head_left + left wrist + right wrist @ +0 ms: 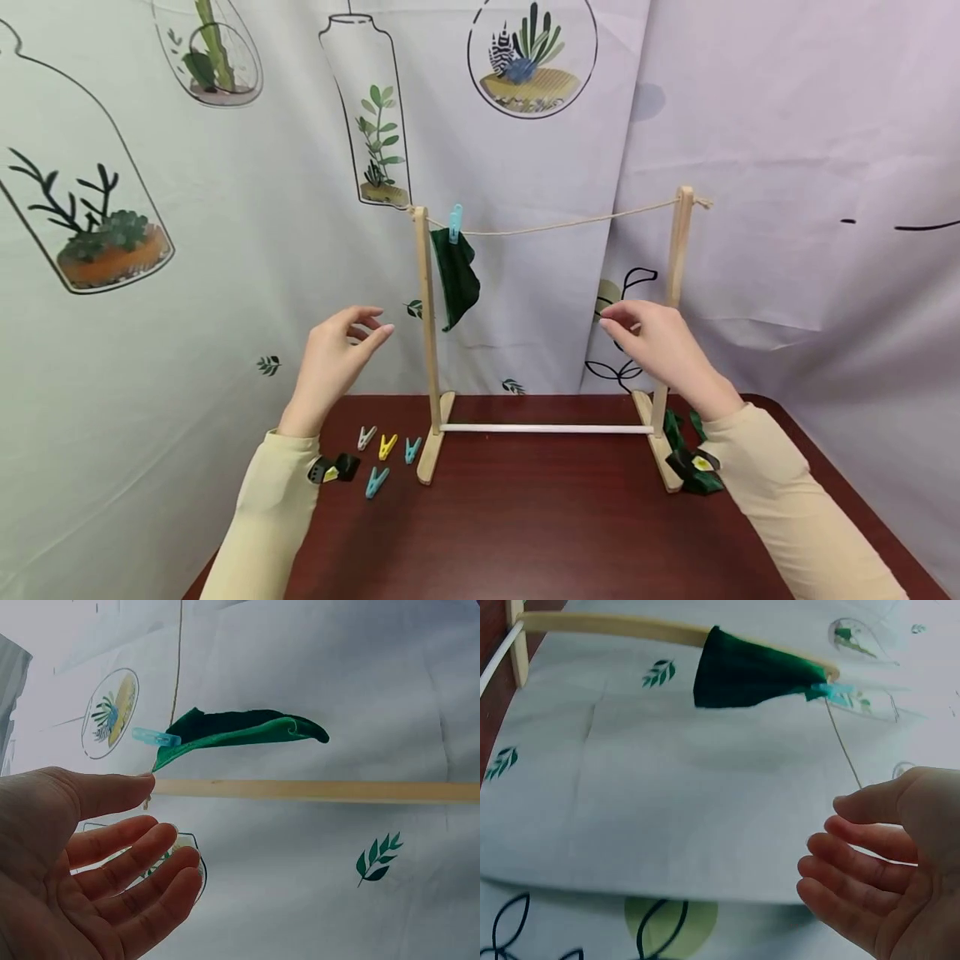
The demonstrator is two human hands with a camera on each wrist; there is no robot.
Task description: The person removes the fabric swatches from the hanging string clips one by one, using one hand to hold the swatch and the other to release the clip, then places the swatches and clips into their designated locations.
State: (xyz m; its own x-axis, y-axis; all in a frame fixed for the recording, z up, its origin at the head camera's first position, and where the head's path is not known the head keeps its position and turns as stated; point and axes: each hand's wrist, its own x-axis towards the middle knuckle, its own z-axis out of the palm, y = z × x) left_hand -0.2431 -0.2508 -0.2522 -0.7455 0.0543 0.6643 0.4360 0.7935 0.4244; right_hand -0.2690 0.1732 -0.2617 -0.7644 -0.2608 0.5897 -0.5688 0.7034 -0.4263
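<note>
A dark green cloth [456,279] hangs from the string [555,227] near the left post, pinned by a light blue clothespin [455,223]. My left hand [336,358] is raised in the air left of that post, its fingers loosely bent and holding nothing. Before the right post, my right hand [654,340] is also raised, fingers relaxed and nothing in them. In the right wrist view the clipped cloth [754,671] is well apart from the right hand [877,855]. The left wrist view shows the left palm [112,877] bare, below the cloth [240,729].
A wooden frame with a white crossbar [547,428] stands on the dark red table [540,533]. Several clothespins, among them a yellow clothespin [387,447], lie left of it. More green cloth [703,482] lies by the right foot, partly behind the right sleeve [765,467].
</note>
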